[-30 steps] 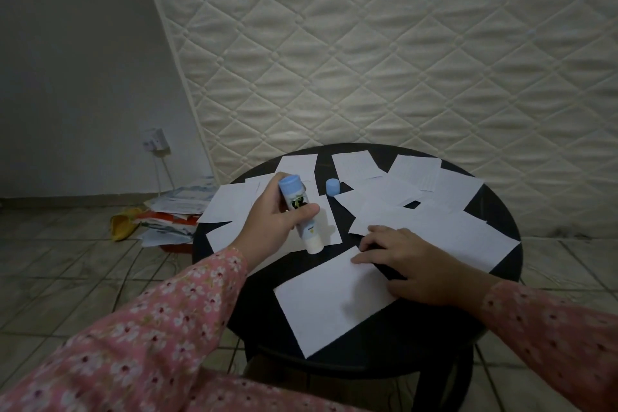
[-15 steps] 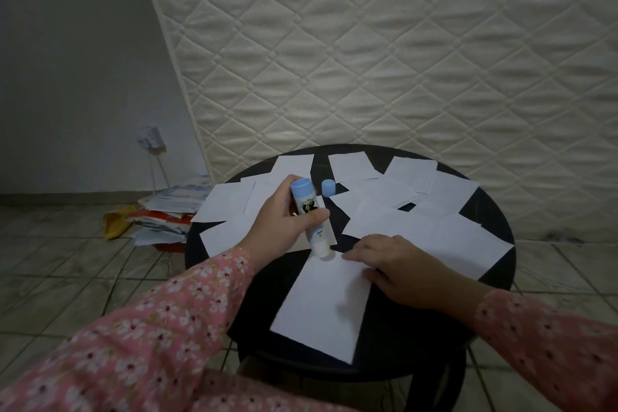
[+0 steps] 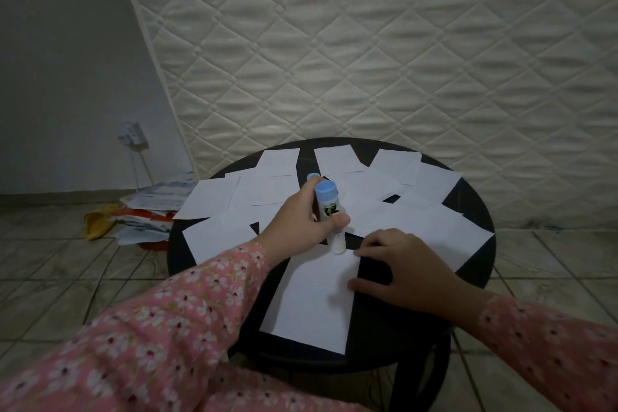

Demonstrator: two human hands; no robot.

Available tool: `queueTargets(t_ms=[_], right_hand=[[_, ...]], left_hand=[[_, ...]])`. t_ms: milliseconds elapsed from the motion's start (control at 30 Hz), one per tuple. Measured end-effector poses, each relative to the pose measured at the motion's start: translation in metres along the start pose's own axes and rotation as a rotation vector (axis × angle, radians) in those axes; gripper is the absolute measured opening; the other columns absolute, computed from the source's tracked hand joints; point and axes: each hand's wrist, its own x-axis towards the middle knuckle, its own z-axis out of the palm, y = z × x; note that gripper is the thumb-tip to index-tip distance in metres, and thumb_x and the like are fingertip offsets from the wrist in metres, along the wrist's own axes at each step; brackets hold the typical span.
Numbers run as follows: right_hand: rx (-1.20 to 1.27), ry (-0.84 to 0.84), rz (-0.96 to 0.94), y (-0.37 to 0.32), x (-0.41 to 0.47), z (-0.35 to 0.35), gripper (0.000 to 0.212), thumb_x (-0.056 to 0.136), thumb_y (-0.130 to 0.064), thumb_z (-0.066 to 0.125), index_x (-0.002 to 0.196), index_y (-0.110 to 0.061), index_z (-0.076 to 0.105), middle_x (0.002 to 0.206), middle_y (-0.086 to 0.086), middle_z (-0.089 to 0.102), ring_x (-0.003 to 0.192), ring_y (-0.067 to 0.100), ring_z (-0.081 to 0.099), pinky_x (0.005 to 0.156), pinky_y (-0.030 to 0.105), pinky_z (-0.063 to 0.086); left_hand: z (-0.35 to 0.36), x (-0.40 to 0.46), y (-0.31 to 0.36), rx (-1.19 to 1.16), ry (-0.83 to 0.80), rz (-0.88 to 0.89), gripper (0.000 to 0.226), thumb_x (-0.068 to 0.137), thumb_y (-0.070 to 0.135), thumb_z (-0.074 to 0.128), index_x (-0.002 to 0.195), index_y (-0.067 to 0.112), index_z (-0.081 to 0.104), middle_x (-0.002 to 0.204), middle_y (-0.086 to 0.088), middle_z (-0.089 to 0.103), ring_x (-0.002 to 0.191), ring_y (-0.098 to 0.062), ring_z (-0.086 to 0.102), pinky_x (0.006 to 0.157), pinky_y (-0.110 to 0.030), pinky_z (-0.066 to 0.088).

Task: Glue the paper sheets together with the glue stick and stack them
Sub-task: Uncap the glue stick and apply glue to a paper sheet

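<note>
My left hand (image 3: 302,217) grips a white glue stick (image 3: 329,212) with a blue end, held upside down. Its glue tip touches the far edge of a white paper sheet (image 3: 314,301) lying at the near side of the round black table (image 3: 475,264). My right hand (image 3: 401,267) rests on that sheet's right edge, fingertips at the far corner and thumb on the side. Several more white sheets (image 3: 418,221) lie spread over the far half of the table. The blue cap (image 3: 312,176) stands among them behind my left hand.
A quilted mattress (image 3: 368,43) leans against the wall right behind the table. On the tiled floor to the left lies a pile of papers and a yellow item (image 3: 147,214), below a wall socket (image 3: 132,134) with a cord.
The near sheet has turned to lie lengthwise toward me. My left hand brought the glue stick's tip down onto its far edge. My right hand shifted along the sheet's right edge.
</note>
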Motion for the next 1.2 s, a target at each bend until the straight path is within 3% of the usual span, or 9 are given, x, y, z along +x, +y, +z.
queueTargets(t_ms=[133,367,533,733,900,1033,1200], right_hand=[[0.004,0.015,0.022,0.000,-0.002,0.003,0.072,0.073,-0.082,0.039,0.115,-0.031,0.068,0.113,-0.016,0.063,0.101,0.002,0.054,0.086,0.030,0.048],[0.024,0.006,0.043,-0.005,-0.003,0.002,0.068,0.075,-0.078,0.042,0.111,-0.029,0.069,0.112,-0.015,0.062,0.101,0.002,0.054,0.087,0.030,0.048],[-0.037,-0.036,0.028,-0.009,0.000,-0.004,0.068,0.074,-0.076,0.040,0.106,-0.025,0.070,0.099,-0.010,0.062,0.088,0.009,0.055,0.078,0.032,0.047],[-0.073,-0.066,0.015,-0.012,0.004,-0.008,0.061,0.074,-0.072,0.047,0.102,-0.023,0.069,0.089,-0.007,0.058,0.079,0.009,0.051,0.070,0.029,0.046],[-0.082,-0.072,0.016,-0.015,0.004,-0.010,0.068,0.072,-0.075,0.038,0.100,-0.022,0.070,0.089,-0.007,0.057,0.080,0.010,0.052,0.070,0.029,0.044],[-0.108,-0.056,-0.001,-0.017,0.006,-0.011,0.067,0.072,-0.073,0.037,0.096,-0.020,0.070,0.086,-0.006,0.057,0.077,0.013,0.054,0.066,0.029,0.040],[-0.119,-0.064,-0.012,-0.019,0.006,-0.013,0.068,0.071,-0.073,0.034,0.095,-0.020,0.070,0.085,-0.006,0.056,0.075,0.013,0.053,0.066,0.029,0.040]], left_hand=[[0.004,0.001,0.003,0.060,-0.026,0.013,0.042,0.083,0.032,0.073,0.113,0.018,0.047,0.096,0.006,0.062,0.089,-0.010,0.062,0.078,-0.030,0.053],[0.011,0.001,0.003,0.105,-0.051,0.055,0.037,0.082,0.030,0.073,0.104,0.017,0.047,0.090,0.002,0.061,0.081,-0.014,0.060,0.076,-0.038,0.052],[0.010,0.002,0.001,0.112,-0.091,0.067,0.034,0.082,0.029,0.073,0.101,0.022,0.046,0.087,0.006,0.059,0.077,-0.010,0.057,0.076,-0.038,0.052],[-0.001,0.005,-0.006,0.117,-0.130,0.015,0.037,0.081,0.026,0.074,0.104,0.026,0.045,0.096,0.003,0.061,0.091,-0.018,0.061,0.085,-0.046,0.053],[-0.017,0.004,-0.017,0.081,-0.123,-0.039,0.041,0.080,0.027,0.075,0.104,0.034,0.042,0.097,0.013,0.057,0.095,-0.012,0.059,0.090,-0.043,0.052],[-0.026,0.003,-0.023,0.089,-0.116,-0.029,0.035,0.080,0.024,0.075,0.091,0.037,0.044,0.091,0.009,0.057,0.087,-0.012,0.058,0.085,-0.042,0.053],[-0.035,0.002,-0.030,0.076,-0.104,-0.068,0.033,0.081,0.022,0.074,0.092,0.033,0.045,0.093,0.007,0.059,0.090,-0.013,0.060,0.084,-0.041,0.054]])
